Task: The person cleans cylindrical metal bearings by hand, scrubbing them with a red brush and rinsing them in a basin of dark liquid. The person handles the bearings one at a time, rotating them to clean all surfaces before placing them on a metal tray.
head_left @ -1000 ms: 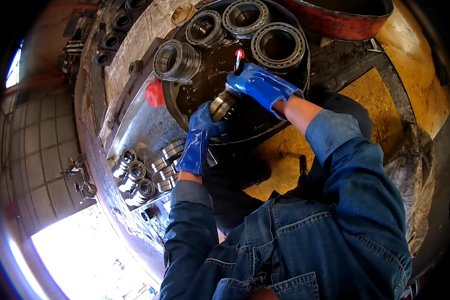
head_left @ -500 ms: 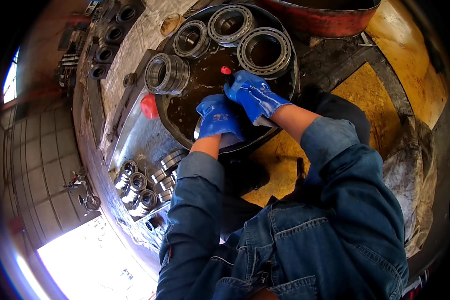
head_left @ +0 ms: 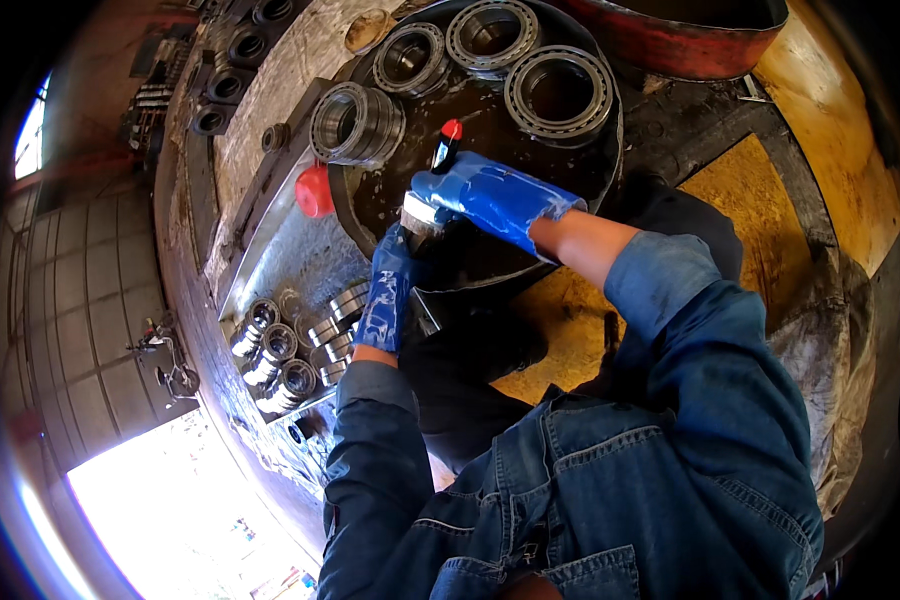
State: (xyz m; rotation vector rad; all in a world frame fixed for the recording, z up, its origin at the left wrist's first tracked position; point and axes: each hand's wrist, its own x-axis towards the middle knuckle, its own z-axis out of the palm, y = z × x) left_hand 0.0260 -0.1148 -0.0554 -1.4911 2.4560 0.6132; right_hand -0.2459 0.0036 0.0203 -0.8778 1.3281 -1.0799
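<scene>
Both hands wear blue rubber gloves. My left hand (head_left: 386, 285) is closed on a shiny metal part (head_left: 419, 211) at the near left rim of a round black tub (head_left: 342, 215) holding dark liquid. The part's shape is mostly covered by the gloves. Against the part's far side, my right hand (head_left: 470, 192) grips a tool with a black, red-tipped handle (head_left: 448, 143); its working end is hidden. Several large roller bearings (head_left: 560, 95) sit in the tub beyond my hands, and a stack of bearing rings (head_left: 356, 125) stands at its left.
Left of the tub, a metal tray (head_left: 305, 250) carries small bearings (head_left: 280, 343) and shiny rings (head_left: 342, 318). A red round object (head_left: 314, 190) lies by the tub's rim. A red drum (head_left: 685, 40) stands at the far right, and dirty yellow sheets (head_left: 750, 195) cover the floor.
My left hand has come out of the tub toward me and left, lifting the metal part into sight. My right hand has moved left to it, with the tool's handle now more upright.
</scene>
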